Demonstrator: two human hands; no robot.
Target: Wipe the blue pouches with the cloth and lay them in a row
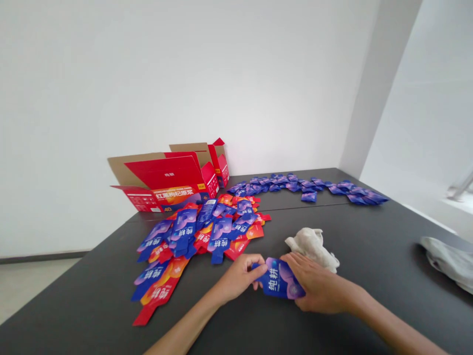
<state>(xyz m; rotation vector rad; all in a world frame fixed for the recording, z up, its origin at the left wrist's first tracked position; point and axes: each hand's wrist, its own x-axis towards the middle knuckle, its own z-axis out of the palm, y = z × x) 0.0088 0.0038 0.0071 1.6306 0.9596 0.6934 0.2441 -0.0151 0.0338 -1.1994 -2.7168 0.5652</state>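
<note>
A blue and purple packet [278, 279] with white characters is held between my two hands, low over the black table. My left hand [244, 277] pinches its left end between thumb and fingers. At its right end, my right hand [314, 286] grips the packet, with the fingers along the top edge and the thumb below. A crumpled off-white cloth [312, 247] lies just behind my right hand. To the left of my left hand, a spread pile of flat blue [185, 224] and red packets [160, 295] covers the table.
Two open red cartons [173, 175] [221, 165] stand at the back left. Several blue pouches [291, 183] form a long row along the table's far side, with one pouch [309, 197] in front. A grey cloth [449, 261] lies at the right edge.
</note>
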